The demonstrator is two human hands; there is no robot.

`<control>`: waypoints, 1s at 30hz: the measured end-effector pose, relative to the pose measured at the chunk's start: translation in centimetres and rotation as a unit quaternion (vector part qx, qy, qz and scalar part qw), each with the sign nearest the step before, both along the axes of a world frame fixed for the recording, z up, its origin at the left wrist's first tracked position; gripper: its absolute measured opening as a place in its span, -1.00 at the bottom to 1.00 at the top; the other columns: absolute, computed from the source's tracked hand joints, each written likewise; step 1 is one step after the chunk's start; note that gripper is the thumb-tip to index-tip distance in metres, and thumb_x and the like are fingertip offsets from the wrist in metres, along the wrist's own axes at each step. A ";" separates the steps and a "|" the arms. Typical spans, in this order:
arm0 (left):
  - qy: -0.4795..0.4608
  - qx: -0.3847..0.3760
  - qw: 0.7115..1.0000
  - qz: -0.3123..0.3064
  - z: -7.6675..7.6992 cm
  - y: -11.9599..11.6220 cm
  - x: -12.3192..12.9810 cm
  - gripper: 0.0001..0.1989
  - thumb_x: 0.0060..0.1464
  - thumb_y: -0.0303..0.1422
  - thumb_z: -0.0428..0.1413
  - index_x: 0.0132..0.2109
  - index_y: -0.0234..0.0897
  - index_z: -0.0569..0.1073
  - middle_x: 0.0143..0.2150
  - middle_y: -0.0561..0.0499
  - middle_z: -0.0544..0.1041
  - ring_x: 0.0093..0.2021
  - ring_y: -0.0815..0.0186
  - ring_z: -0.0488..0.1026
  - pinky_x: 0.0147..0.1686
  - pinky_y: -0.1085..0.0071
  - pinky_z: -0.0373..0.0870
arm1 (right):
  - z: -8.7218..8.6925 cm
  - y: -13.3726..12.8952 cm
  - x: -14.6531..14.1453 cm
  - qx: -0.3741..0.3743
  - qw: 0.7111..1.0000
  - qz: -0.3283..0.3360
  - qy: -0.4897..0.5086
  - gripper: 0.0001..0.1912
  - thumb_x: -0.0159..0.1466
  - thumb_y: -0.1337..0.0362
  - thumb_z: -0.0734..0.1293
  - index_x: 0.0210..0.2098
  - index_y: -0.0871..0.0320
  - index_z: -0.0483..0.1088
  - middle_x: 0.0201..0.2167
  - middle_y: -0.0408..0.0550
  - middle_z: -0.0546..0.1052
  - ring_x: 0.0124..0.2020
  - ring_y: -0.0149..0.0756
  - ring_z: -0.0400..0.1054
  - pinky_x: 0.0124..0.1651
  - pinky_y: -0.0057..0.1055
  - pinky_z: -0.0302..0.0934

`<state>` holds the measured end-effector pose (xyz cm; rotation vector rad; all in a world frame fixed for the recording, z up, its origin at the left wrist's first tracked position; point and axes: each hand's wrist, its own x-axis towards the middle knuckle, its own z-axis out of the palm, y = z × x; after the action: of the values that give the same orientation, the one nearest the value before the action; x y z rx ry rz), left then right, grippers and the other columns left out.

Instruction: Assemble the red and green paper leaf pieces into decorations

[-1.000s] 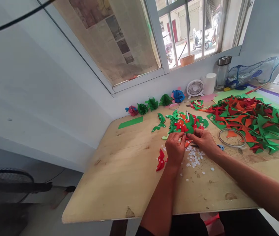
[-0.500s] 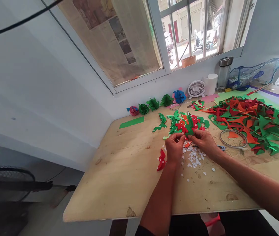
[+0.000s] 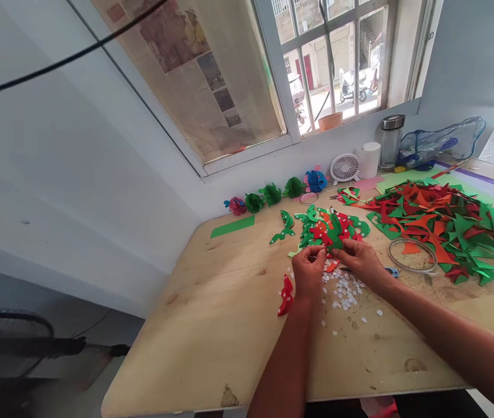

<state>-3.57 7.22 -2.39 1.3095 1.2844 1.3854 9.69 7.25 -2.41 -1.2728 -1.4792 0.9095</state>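
My right hand (image 3: 363,266) pinches the lower edge of a green paper cutout (image 3: 335,242) between thumb and fingers. Close against the same cutout, my left hand (image 3: 309,271) has thumb and forefinger pressed together; what lies between these fingertips is too small to make out. Just beyond both hands is a heap of green, red and orange cutouts dotted with white squares (image 3: 312,223). Small white paper squares (image 3: 345,290) are scattered below my hands. A red cutout with white squares (image 3: 286,296) lies left of my left wrist, and scissors (image 3: 391,271) are partly hidden under my right hand.
A large pile of paper scraps (image 3: 442,223) covers the right side, with a tape roll (image 3: 413,255) beside it. Folded paper figures (image 3: 271,193), a small fan (image 3: 345,168), a white cylinder (image 3: 368,160) and a glass bottle (image 3: 391,142) line the wall.
The camera view has tilted up slightly, so the table sits lower in the picture. Both hands stay together at the green cutout, with only slight finger movement.
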 end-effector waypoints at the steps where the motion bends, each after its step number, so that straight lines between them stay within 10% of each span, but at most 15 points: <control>1: -0.002 -0.003 1.000 -0.003 0.0 0.0 0.0 -0.82 -0.12 -0.32 0.17 -0.39 -0.36 0.55 -0.51 0.00 0.53 -0.52 0.39 0.39 -0.48 0.48 0.32 | -0.1 0.0 0.0 -0.003 1.000 0.003 0.008 -0.61 0.08 0.01 0.28 -0.66 0.13 0.14 -0.71 -0.26 0.10 -0.63 -0.46 -0.03 -0.59 -0.48 -0.15; 30: -0.042 -0.011 0.999 0.004 -0.2 0.3 0.1 -0.85 -0.19 -0.33 0.21 -0.44 -0.35 0.52 -0.51 0.00 0.52 -0.50 0.38 0.42 -0.44 0.47 0.36 | -0.5 -0.1 -0.1 0.048 0.993 -0.041 -0.101 -0.66 0.15 0.07 0.24 -0.62 0.14 0.23 -0.71 -0.23 0.18 -0.63 -0.43 0.05 -0.57 -0.46 -0.08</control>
<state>-3.47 7.51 -2.56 1.2203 1.2453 1.4130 9.59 7.11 -2.88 -1.3756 -1.5942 0.6636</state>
